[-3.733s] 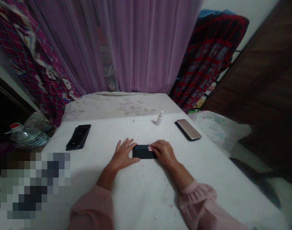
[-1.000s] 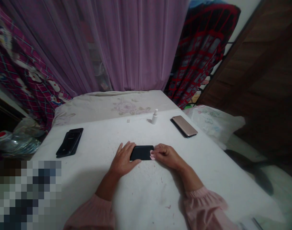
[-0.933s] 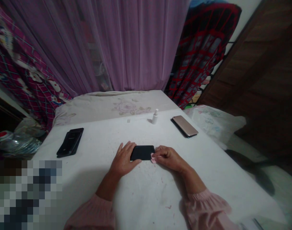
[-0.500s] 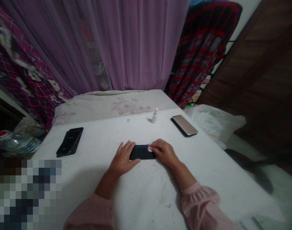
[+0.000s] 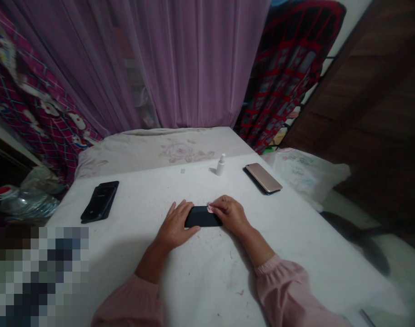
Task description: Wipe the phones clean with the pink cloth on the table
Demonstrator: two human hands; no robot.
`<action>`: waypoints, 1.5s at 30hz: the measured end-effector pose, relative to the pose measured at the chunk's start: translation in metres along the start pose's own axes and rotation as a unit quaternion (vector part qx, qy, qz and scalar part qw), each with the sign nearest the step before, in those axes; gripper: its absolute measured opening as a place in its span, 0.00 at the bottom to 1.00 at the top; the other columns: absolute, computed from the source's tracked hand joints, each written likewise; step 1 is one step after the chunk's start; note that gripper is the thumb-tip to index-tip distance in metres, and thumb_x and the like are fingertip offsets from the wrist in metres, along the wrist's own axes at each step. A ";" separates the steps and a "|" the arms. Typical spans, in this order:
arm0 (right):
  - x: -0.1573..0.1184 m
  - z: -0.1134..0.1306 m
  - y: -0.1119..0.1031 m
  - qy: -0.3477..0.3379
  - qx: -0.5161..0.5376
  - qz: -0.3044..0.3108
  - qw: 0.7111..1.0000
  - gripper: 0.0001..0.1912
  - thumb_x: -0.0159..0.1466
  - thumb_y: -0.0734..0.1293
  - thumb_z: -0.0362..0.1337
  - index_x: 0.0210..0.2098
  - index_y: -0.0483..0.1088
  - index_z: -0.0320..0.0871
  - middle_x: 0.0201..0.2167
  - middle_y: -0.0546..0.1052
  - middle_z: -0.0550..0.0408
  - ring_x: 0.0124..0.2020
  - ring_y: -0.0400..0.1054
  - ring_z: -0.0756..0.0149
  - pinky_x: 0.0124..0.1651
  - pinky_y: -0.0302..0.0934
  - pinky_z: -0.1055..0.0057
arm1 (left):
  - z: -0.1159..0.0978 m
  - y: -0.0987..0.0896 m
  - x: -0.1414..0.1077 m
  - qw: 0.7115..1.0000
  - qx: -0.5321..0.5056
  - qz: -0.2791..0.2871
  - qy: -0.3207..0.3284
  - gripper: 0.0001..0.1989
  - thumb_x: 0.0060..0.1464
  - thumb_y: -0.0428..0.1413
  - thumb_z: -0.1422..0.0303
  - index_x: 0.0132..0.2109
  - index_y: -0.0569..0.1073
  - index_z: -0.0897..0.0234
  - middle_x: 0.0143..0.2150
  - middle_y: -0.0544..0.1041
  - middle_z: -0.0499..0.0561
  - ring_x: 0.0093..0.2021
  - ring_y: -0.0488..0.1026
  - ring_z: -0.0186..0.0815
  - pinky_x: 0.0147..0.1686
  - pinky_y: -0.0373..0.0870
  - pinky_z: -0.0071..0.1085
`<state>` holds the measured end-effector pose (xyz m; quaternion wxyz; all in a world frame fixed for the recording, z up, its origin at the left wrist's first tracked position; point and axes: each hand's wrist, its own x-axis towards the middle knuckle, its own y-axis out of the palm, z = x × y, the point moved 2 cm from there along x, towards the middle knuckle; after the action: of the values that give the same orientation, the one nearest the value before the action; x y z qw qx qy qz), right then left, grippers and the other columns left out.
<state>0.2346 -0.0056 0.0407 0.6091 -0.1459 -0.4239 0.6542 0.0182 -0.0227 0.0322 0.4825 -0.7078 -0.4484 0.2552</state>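
Head view: dark phone (image 5: 203, 218) between my hands, left hand (image 5: 175, 226) grasping its edges, right hand (image 5: 231, 213) pinching a pink scrap (image 5: 210, 209) (small).

The right hand (image 5: 232, 215) hides part of the dark phone (image 5: 201, 218), and a pixelated patch (image 5: 40, 279) obscures the lower-left corner.

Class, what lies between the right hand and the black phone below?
The head view shows a pink scrap, pinched by the right hand over the black phone.
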 end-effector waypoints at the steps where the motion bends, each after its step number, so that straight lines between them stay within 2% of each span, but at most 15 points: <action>1: -0.001 0.001 -0.001 -0.017 -0.001 0.009 1.000 0.06 0.62 0.69 0.37 0.37 0.80 0.51 0.32 0.79 0.56 0.36 0.71 0.66 0.39 0.62 0.70 | 0.000 0.000 0.000 1.000 0.001 -0.002 0.001 0.31 0.55 0.57 0.60 0.63 0.60 0.63 0.65 0.65 0.59 0.69 0.54 0.48 0.68 0.43 0.52; 5: -0.009 0.006 -0.005 -0.112 0.003 0.052 0.992 0.04 0.62 0.70 0.37 0.33 0.80 0.51 0.29 0.78 0.57 0.33 0.69 0.68 0.40 0.59 0.69 | -0.002 0.000 0.000 1.000 -0.003 -0.011 0.003 0.31 0.54 0.58 0.60 0.62 0.61 0.63 0.64 0.67 0.58 0.68 0.56 0.48 0.68 0.44 0.52; 7: -0.012 0.008 -0.006 -0.136 0.008 0.058 0.989 0.04 0.61 0.71 0.37 0.33 0.80 0.51 0.28 0.78 0.58 0.32 0.69 0.68 0.40 0.58 0.68 | -0.003 -0.001 0.000 1.000 -0.007 -0.011 0.001 0.31 0.54 0.59 0.60 0.62 0.61 0.63 0.64 0.67 0.58 0.68 0.56 0.47 0.68 0.45 0.52; 9: -0.012 0.007 -0.004 -0.130 0.005 0.045 0.990 0.04 0.61 0.71 0.38 0.33 0.80 0.52 0.29 0.78 0.58 0.33 0.69 0.67 0.41 0.57 0.67 | -0.003 -0.001 0.000 1.000 -0.009 -0.007 -0.003 0.31 0.54 0.59 0.60 0.62 0.61 0.63 0.64 0.67 0.59 0.68 0.56 0.48 0.68 0.45 0.52; 13: -0.001 0.002 0.002 -0.075 -0.023 0.008 0.997 0.04 0.61 0.71 0.39 0.36 0.80 0.53 0.31 0.79 0.57 0.36 0.70 0.65 0.43 0.57 0.65 | 0.000 -0.002 0.000 1.000 -0.007 0.003 0.006 0.31 0.55 0.58 0.61 0.63 0.60 0.64 0.65 0.66 0.59 0.68 0.55 0.48 0.68 0.44 0.52; 17: 0.013 -0.002 0.005 -0.034 -0.035 0.003 0.999 0.06 0.62 0.71 0.37 0.38 0.80 0.52 0.32 0.79 0.56 0.37 0.70 0.64 0.43 0.58 0.66 | 0.003 -0.001 -0.001 1.000 -0.009 0.005 0.026 0.31 0.56 0.56 0.62 0.64 0.59 0.63 0.65 0.65 0.58 0.68 0.56 0.47 0.68 0.44 0.51; 21: 0.012 0.002 0.001 -0.079 -0.010 0.049 0.996 0.06 0.62 0.70 0.36 0.37 0.80 0.52 0.33 0.80 0.56 0.36 0.70 0.65 0.43 0.58 0.67 | 0.005 0.001 -0.002 1.000 -0.009 0.000 0.028 0.31 0.56 0.56 0.61 0.64 0.59 0.64 0.65 0.65 0.59 0.69 0.55 0.48 0.68 0.44 0.52; 26: 0.003 0.009 -0.005 -0.134 0.052 0.111 0.983 0.05 0.61 0.71 0.38 0.32 0.80 0.54 0.28 0.78 0.59 0.35 0.70 0.68 0.42 0.59 0.69 | 0.008 0.004 -0.002 0.999 -0.008 -0.001 0.035 0.31 0.57 0.56 0.60 0.64 0.58 0.65 0.65 0.65 0.60 0.69 0.54 0.49 0.68 0.44 0.53; 34: 0.019 0.002 0.011 -0.075 -0.033 0.040 0.996 0.06 0.62 0.70 0.39 0.38 0.80 0.53 0.33 0.80 0.56 0.37 0.70 0.64 0.44 0.57 0.64 | 0.008 0.003 -0.001 0.999 -0.006 0.006 0.038 0.32 0.57 0.56 0.60 0.65 0.58 0.61 0.66 0.64 0.58 0.69 0.54 0.47 0.68 0.44 0.52; 36: 0.018 0.005 0.011 -0.079 -0.036 0.042 0.995 0.06 0.63 0.70 0.38 0.38 0.80 0.52 0.33 0.79 0.55 0.37 0.69 0.64 0.44 0.56 0.65 | 0.007 0.002 -0.001 0.999 -0.005 0.008 0.033 0.32 0.57 0.57 0.60 0.65 0.58 0.62 0.66 0.64 0.58 0.69 0.54 0.47 0.68 0.44 0.52; 41: 0.003 0.016 0.005 -0.145 0.034 0.104 0.983 0.04 0.61 0.71 0.37 0.33 0.80 0.54 0.30 0.78 0.59 0.35 0.70 0.68 0.44 0.57 0.67 | 0.006 0.003 -0.001 1.000 -0.005 0.001 0.029 0.32 0.56 0.57 0.61 0.65 0.58 0.63 0.66 0.65 0.59 0.69 0.54 0.47 0.68 0.45 0.51; 43: 0.000 0.017 0.005 -0.145 0.035 0.100 0.984 0.04 0.61 0.71 0.37 0.33 0.80 0.54 0.30 0.79 0.59 0.35 0.70 0.68 0.44 0.56 0.67 | 0.006 0.003 -0.002 1.000 -0.006 0.002 0.029 0.32 0.56 0.57 0.62 0.65 0.58 0.64 0.66 0.65 0.59 0.69 0.54 0.47 0.68 0.44 0.51; 45: 0.000 0.015 0.006 -0.117 0.008 0.069 0.991 0.04 0.61 0.71 0.38 0.35 0.80 0.53 0.32 0.79 0.58 0.36 0.70 0.66 0.45 0.56 0.66 | 0.005 0.003 -0.001 1.000 -0.006 0.006 0.029 0.32 0.56 0.57 0.62 0.65 0.58 0.64 0.66 0.65 0.60 0.69 0.54 0.47 0.68 0.44 0.51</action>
<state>0.2202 -0.0104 0.0450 0.5101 -0.0921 -0.4760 0.7104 0.0143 -0.0219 0.0274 0.4896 -0.7207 -0.4313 0.2344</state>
